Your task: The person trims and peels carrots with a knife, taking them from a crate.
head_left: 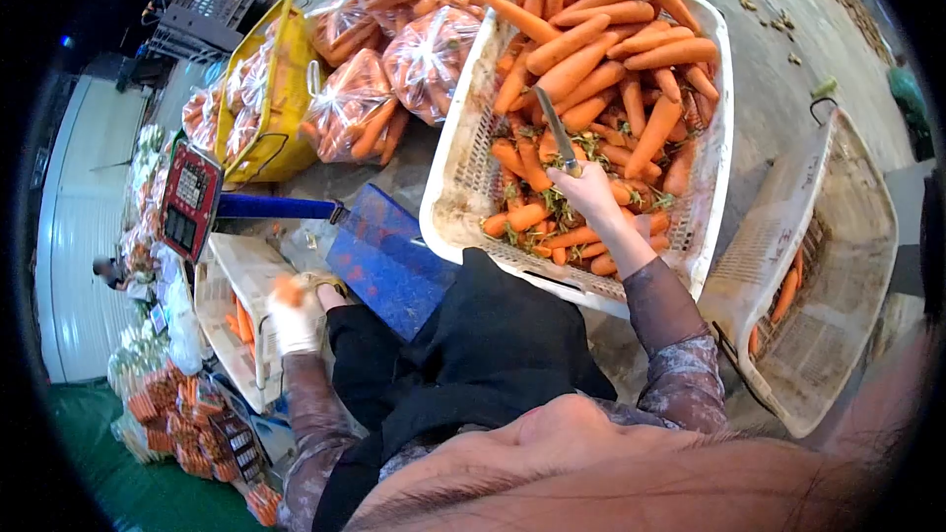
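Observation:
A large white crate [448, 172] is heaped with carrots [591, 69], some with green tops. Over its carrots my right hand [588, 187] is closed round the handle of a knife [557, 126], whose blade points up and to the left. My left hand [294, 320], in a pale glove and blurred, is at the left beside a smaller white crate [225, 310] with a few carrots inside. An orange thing, seemingly a carrot [288, 290], shows at its fingers.
A blue scale platform [379, 261] with a red display [190, 199] stands between the crates. Bagged carrots [429, 64] and a yellow crate [281, 99] are behind. Another white crate [838, 227] is at the right. A distant person [113, 274] is far left.

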Tool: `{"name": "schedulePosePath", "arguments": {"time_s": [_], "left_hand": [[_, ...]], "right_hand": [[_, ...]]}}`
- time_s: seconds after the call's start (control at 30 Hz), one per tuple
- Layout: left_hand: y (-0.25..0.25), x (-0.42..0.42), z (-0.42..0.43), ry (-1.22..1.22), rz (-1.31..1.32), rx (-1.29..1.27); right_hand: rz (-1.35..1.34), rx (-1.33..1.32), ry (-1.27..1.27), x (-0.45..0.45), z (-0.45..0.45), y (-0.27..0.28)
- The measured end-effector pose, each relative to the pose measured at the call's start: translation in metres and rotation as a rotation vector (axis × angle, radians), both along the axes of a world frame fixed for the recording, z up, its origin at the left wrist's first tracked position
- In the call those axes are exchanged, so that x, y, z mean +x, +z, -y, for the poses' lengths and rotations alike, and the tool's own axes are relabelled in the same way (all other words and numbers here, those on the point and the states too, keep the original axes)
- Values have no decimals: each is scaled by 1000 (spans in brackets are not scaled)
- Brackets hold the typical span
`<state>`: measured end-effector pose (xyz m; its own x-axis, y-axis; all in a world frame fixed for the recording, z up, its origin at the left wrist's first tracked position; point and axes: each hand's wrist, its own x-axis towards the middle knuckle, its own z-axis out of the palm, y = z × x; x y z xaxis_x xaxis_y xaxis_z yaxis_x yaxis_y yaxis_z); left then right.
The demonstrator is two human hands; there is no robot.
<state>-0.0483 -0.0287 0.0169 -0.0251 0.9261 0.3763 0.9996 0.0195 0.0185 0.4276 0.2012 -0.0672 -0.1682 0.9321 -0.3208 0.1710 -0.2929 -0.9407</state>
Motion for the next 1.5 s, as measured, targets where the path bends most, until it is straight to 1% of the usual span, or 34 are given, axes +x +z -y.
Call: {"name": "schedulePosePath", "arguments": {"time_s": [0.07,0.13,0.2,0.23,0.3,0.33,0.37,0.4,0.43,0.47,0.5,0.53,0.57,0.6,0.67,0.73,0.77,0.8,0.9,0.93,1.0,1.07,1.1,1.13,1.2,1.23,1.27,1.33,1.37,1.4,1.47,1.5], "left_hand": [[-23,-200,77,532,145,-289],[5,-175,61,451,342,-156],[46,-141,16,262,730,123],[52,-106,-20,149,1020,108],[64,-34,-94,-16,1635,91],[77,50,-131,51,1655,-116],[62,93,-164,12,1552,-312],[56,139,-198,28,1272,-593],[35,185,-220,-79,1129,-519],[10,216,-251,-282,1219,-544],[5,254,-291,-711,1143,-450],[-3,277,-314,-619,681,-246],[10,303,-342,-565,495,-376],[-21,320,-369,-500,330,-172],[-34,360,-401,-401,258,-190],[-40,387,-404,-323,51,-252],[-41,394,-408,-299,-14,-365],[-39,397,-409,-268,-25,-463],[-46,404,-397,-188,25,-606],[-48,408,-391,-165,46,-648],[-48,410,-371,-204,136,-627],[-84,390,-367,-470,857,-664],[-54,393,-344,-397,1279,-912],[-55,389,-329,-312,1648,-967],[-57,374,-312,-6,2219,-1048],[-55,368,-305,-16,2343,-955],[-52,362,-299,-26,2465,-849],[-40,349,-290,96,2623,-673],[-40,341,-286,171,2665,-594],[-32,337,-281,246,2705,-514],[-21,331,-267,264,2623,-419],[-30,320,-263,-83,2391,-403]], "right_hand": [[-77,-25,-11,0,-1,8],[-80,-14,-27,-2,0,14],[-121,5,-36,-4,-1,8],[-121,4,-34,-5,1,13],[-293,-59,-176,-5,3,31],[-298,-54,-184,-3,2,34],[-475,-67,-254,1,1,35],[-651,-79,-323,7,0,37],[-705,-85,-358,15,-3,38],[-704,-76,-367,23,-6,36],[-748,-70,-417,31,-8,33],[-792,-64,-468,39,-11,31],[-780,-98,-523,45,-13,30],[-781,-92,-542,51,-13,31],[-875,-172,-601,60,-15,37],[-910,-165,-587,64,-16,40],[-916,-155,-581,66,-16,42],[-923,-149,-575,66,-15,46],[-926,-136,-541,67,-13,54],[-908,-111,-509,66,-12,56],[-917,-122,-515,64,-13,51],[-934,-145,-520,64,-11,49],[-958,-150,-534,63,-11,45],[-966,-145,-540,64,-9,45],[-792,-19,-497,60,-8,46],[-672,57,-466,59,-10,44],[-686,63,-454,57,-9,42],[432,801,-459,49,-2,52],[595,882,-390,48,1,58],[639,945,-354,42,3,56],[579,1072,-302,32,5,52],[570,1073,-299,30,6,53]]}}
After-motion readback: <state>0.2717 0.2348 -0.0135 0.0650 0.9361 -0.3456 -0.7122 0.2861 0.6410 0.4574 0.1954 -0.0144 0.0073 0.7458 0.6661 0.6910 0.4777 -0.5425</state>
